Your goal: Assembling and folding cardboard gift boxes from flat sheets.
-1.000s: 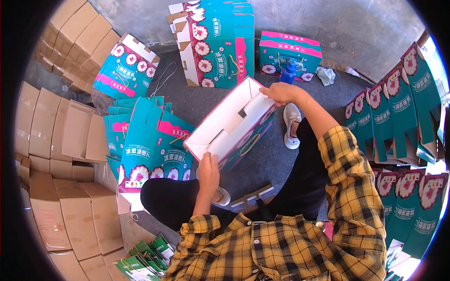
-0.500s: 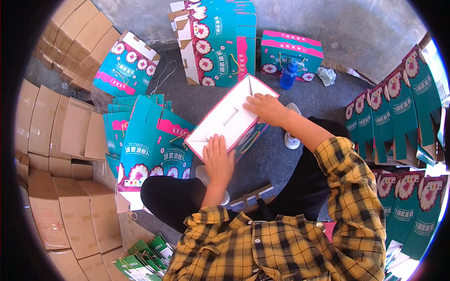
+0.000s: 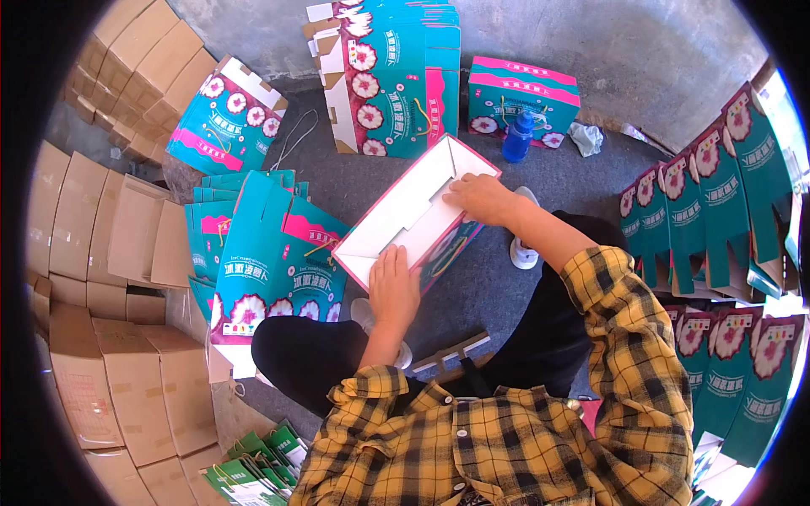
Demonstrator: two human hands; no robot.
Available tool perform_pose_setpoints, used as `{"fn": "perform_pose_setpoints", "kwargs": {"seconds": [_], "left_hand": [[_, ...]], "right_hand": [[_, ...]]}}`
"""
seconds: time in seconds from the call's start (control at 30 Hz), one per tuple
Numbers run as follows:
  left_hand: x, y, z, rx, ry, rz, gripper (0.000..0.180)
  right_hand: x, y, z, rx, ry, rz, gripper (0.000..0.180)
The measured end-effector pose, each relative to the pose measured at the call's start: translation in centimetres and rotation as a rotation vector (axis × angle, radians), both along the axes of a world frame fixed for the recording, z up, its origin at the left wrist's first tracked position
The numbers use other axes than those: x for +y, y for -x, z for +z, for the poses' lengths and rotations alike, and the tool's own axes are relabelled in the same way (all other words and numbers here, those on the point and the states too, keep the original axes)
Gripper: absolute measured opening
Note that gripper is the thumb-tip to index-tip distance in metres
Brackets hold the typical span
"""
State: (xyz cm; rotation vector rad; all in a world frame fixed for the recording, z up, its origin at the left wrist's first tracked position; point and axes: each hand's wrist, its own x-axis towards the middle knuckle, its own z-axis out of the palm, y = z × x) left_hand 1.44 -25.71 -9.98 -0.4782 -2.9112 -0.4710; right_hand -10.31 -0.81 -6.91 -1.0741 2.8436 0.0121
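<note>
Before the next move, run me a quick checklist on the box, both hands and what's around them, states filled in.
1. Left hand on the box: ok, fingers rest near its lower-left end.
2. Right hand on the box: ok, at the edge of a white flap, toward the other end.
3. White flaps lying shut: not ok, dark gaps show between them.
4. Blue bottle clear of the box: ok, upright and apart from it.
5. Box contents: cannot tell, the flaps hide most of the inside.

Left hand [image 3: 394,287] and right hand [image 3: 483,199], backs upward
Left fingers [image 3: 389,258] extended forward; right fingers [image 3: 456,191] pointing leftward, slightly bent; wrists [image 3: 384,336] bare
</note>
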Motion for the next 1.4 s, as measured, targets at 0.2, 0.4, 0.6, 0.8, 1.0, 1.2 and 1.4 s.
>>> {"fn": "perform_pose_setpoints", "kwargs": {"seconds": [0.2,0.4,0.6,0.8,1.0,1.2,1.4], "left_hand": [[-2.4,-0.2,2.2,0.179,-0.342,0.067,0.053],[-11.4,4.5,-5.7,-0.191,-0.876,0.562,0.065],[-11.5,3.6,-4.7,-0.773,-1.466,0.866,0.079],[-8.5,3.1,-4.3,-1.007,-1.883,0.684,0.049],[-10.2,3.2,-3.9,-1.118,-1.964,0.456,0.043],[-7.1,3.4,-1.0,-0.488,-1.582,0.081,0.057],[-6.8,2.9,-0.9,-0.552,-1.706,0.484,0.062]], "right_hand": [[0.5,-0.1,3.2,-0.115,0.363,-0.115,0.043],[4.8,5.2,-1.6,0.046,0.658,-0.572,0.055],[6.0,5.9,-2.1,-0.713,0.940,-0.997,0.083],[6.6,3.9,-1.3,-1.013,0.587,-0.960,0.075],[7.1,3.6,1.6,-0.986,0.848,-0.954,0.059],[9.6,2.6,4.3,-0.796,1.260,-0.806,0.047],[9.9,2.4,2.1,-0.859,1.061,-1.192,0.058]]}}
